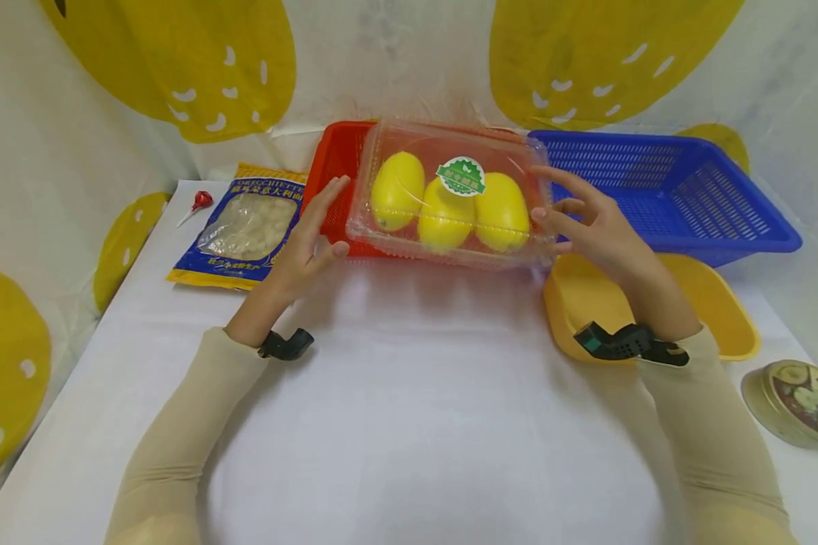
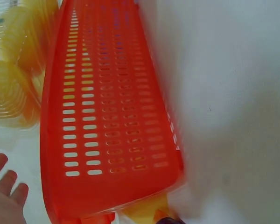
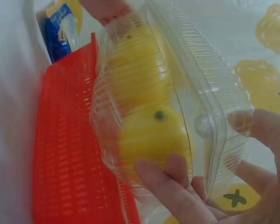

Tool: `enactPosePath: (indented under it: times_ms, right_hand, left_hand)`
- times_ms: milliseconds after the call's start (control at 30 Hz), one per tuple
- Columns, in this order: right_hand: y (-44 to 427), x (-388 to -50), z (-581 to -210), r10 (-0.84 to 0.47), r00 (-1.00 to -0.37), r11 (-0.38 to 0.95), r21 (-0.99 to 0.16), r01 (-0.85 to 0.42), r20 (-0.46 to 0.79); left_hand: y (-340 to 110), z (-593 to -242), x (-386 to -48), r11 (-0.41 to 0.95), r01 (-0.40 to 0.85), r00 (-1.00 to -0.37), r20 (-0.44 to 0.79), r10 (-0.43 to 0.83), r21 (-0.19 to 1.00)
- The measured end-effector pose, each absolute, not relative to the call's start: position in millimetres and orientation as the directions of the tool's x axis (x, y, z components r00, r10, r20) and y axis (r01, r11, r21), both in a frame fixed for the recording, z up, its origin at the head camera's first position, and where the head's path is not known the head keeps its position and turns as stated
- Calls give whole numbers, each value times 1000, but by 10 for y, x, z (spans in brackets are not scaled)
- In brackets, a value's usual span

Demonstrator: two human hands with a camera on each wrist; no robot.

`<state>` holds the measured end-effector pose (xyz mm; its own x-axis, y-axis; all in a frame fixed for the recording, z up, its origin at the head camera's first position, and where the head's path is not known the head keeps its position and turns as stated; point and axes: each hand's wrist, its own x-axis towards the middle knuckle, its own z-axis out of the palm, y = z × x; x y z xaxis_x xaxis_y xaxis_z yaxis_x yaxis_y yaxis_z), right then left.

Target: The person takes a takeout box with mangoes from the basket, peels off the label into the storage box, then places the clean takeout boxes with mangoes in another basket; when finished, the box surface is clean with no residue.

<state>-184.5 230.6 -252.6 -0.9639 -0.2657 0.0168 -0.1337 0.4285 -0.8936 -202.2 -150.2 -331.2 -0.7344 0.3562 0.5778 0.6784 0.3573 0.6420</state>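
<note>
A clear plastic box [image 1: 450,203] with a green-and-white label holds three yellow oval fruits [image 1: 398,189]. It is above the red basket [image 1: 335,159], tilted. My right hand [image 1: 596,227] grips the box's right end; in the right wrist view, the right hand's fingers [image 3: 177,196] press on its clear wall. Near the opposite end, my left hand [image 1: 307,253] has its fingers spread. In the left wrist view, its fingers [image 2: 7,182] stand apart from the box [image 2: 18,70], and the basket's slotted side fills the middle.
Left of the basket lies a blue-and-yellow pasta bag [image 1: 245,227] beside a red lollipop [image 1: 201,200]. A blue basket [image 1: 668,189] stands at the back right, with a yellow tub [image 1: 716,310] in front. A round tin [image 1: 794,401] sits at the right edge.
</note>
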Motion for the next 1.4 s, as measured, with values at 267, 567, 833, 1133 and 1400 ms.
enactPosePath:
  times_ms: [267,567,833,1133,1400]
  right_hand:
    - [2321,-1671,-2508,-296,-954,473,-862,-183,39]
    - [2342,-1515,-2503,-328,-942,471,-853,-226,68]
    - [2378,-1410,-2564,-376,-921,427,-864,-267,99]
    - [2403,-1286,-2654,-423,-901,400,-873,-279,95]
    - [2383,-1160,-2761,-447,-889,400,-867,-297,98]
  left_hand:
    - [-1471,-3303,-1944,236,718,-674,569,471,654]
    - [-1463,-3239,-1793,23,615,-702,534,471,788]
    - [-1518,-3211,-1749,-117,514,-716,500,487,850]
    - [-1603,-3237,-1735,-126,429,-757,432,490,894]
    - [-1660,-3274,-1694,-77,400,-736,370,566,913]
